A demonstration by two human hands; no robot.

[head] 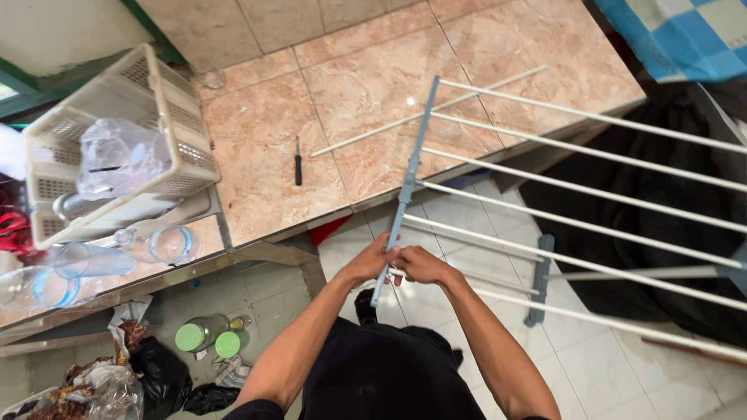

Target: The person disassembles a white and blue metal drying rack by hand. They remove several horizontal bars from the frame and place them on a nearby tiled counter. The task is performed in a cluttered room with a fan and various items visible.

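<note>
A drying rack with several white rods [591, 225] and a blue-grey plastic side bar [408, 185] lies tilted, its far end resting on the tiled counter [366, 85]. My left hand [372, 260] and my right hand [421, 265] meet at the near end of that side bar, both closed around it where a white rod joins. A loose white rod [373, 131] lies on the counter beside a small black screwdriver [298, 161].
A cream plastic basket [167, 117] holding a clear bag leans at the counter's left, over glass jars [167, 243]. Green-lidded jars [204, 334] and black bags sit on the floor. Dark cloth [646, 179] lies under the rack, and a blue checked cloth [685, 35] is top right.
</note>
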